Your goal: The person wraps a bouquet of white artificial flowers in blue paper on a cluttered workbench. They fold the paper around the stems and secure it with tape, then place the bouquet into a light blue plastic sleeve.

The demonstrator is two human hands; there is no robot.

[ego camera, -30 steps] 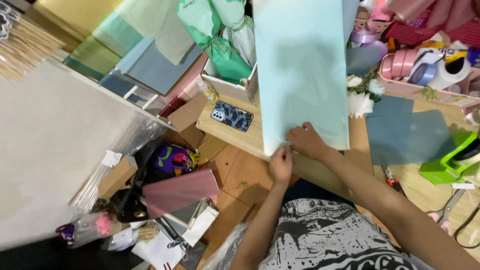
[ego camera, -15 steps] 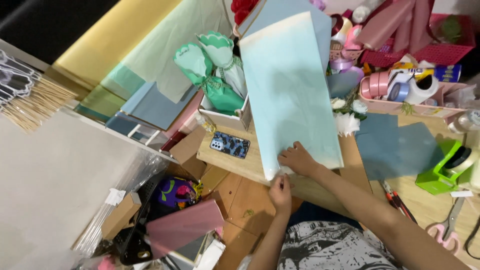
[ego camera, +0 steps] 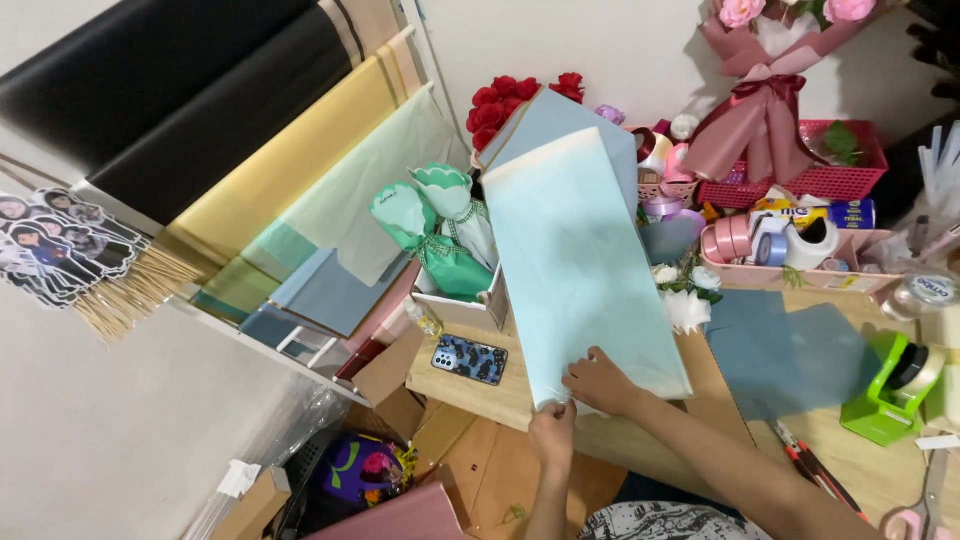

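Note:
A long light blue paper sheet lies across the wooden table, its far end leaning up toward the wall. My left hand pinches the sheet's near left corner at the table's front edge. Just to the right, my right hand sits on the near edge with its fingers curled on the paper. A second, greyer blue sheet shows behind the top of the first.
A phone in a patterned case lies left of the sheet. Green wrapped bouquets stand in a white box. Dark blue sheets, a green tape dispenser, ribbon rolls, a pink basket and paper rolls surround it.
The view has tilted up and away, showing more wall and paper rolls. Both hands stay at the sheet's near edge, and the left hand now pinches the corner.

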